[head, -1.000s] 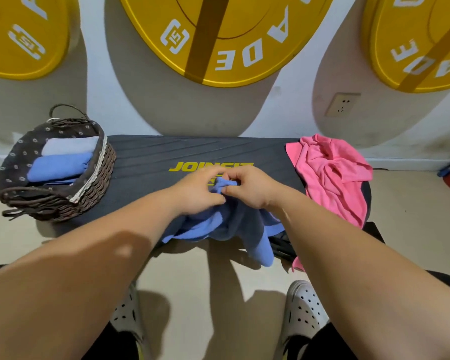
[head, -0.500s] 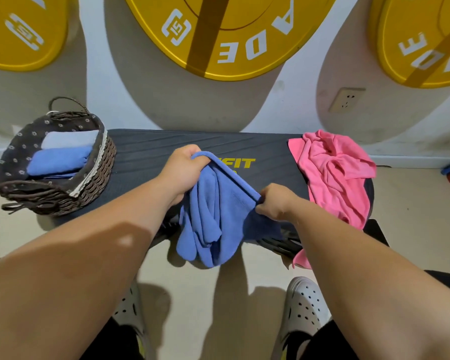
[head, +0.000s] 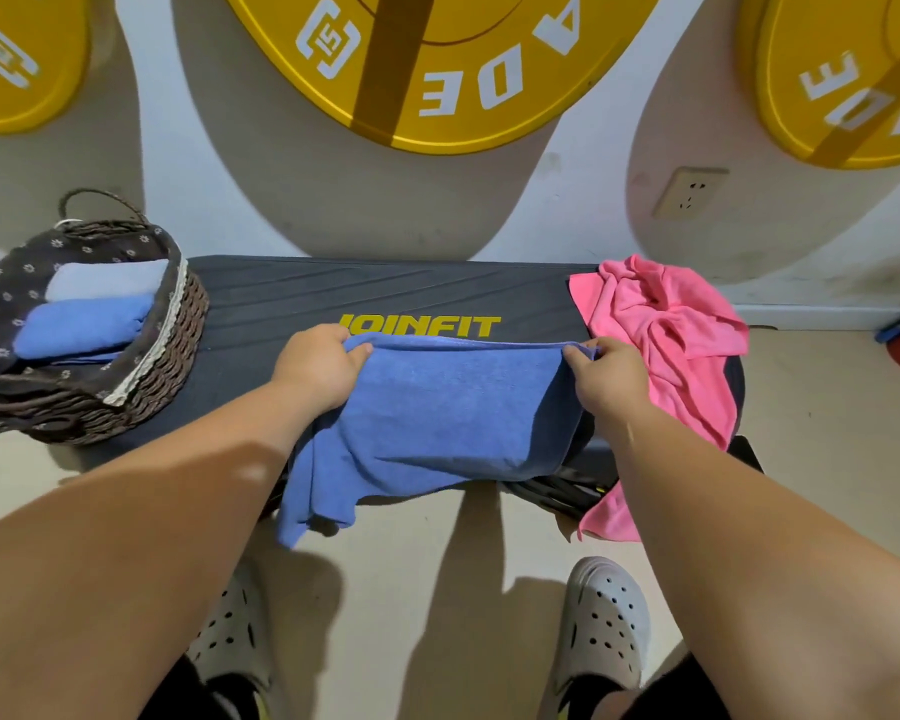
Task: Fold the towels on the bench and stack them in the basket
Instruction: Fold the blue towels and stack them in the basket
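A blue towel (head: 453,407) is stretched across the middle of the dark bench (head: 385,288), its lower part hanging over the front edge. My left hand (head: 318,366) pinches its top left corner. The top right corner is pinched by my right hand (head: 606,376). A crumpled pink towel (head: 661,330) lies on the bench's right end, partly drooping off the front. At the left end stands a wicker basket (head: 167,366) with a dark flowered lining, holding folded blue towels (head: 89,324).
The bench stands against a white wall with big yellow weight plates (head: 437,59) hung above it. A wall socket (head: 689,192) is at the right. My two feet in grey clogs (head: 601,626) stand on the beige floor before the bench.
My hands started together on the bunched blue towel, then drew apart to left and right. The towel now lies spread wide between them along its top edge.
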